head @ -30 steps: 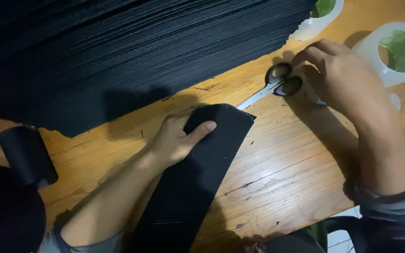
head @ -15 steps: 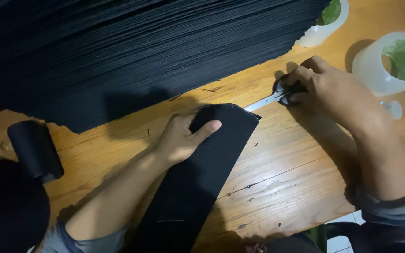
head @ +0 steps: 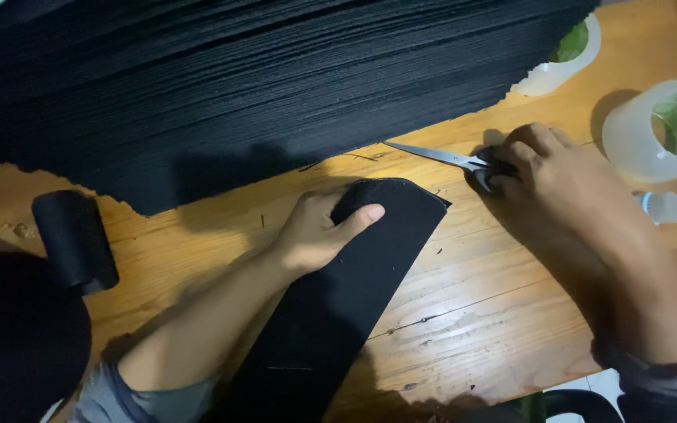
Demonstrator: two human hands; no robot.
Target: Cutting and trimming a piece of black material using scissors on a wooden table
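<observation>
Wooden bench (head: 464, 313) planks fill the lower part of the frame, and a big stack of black sheets (head: 237, 86) covers the upper left. At the centre, the left hand (head: 319, 231) presses on the top edge of a long black strip (head: 338, 313), with the thumb stretched over it and the fingers curled. At the right, the right hand (head: 558, 176) is closed around the handles of the scissors (head: 452, 159); their blades point to the left and lie on the wood. Two clear tape rolls (head: 656, 133) stand at the upper right.
</observation>
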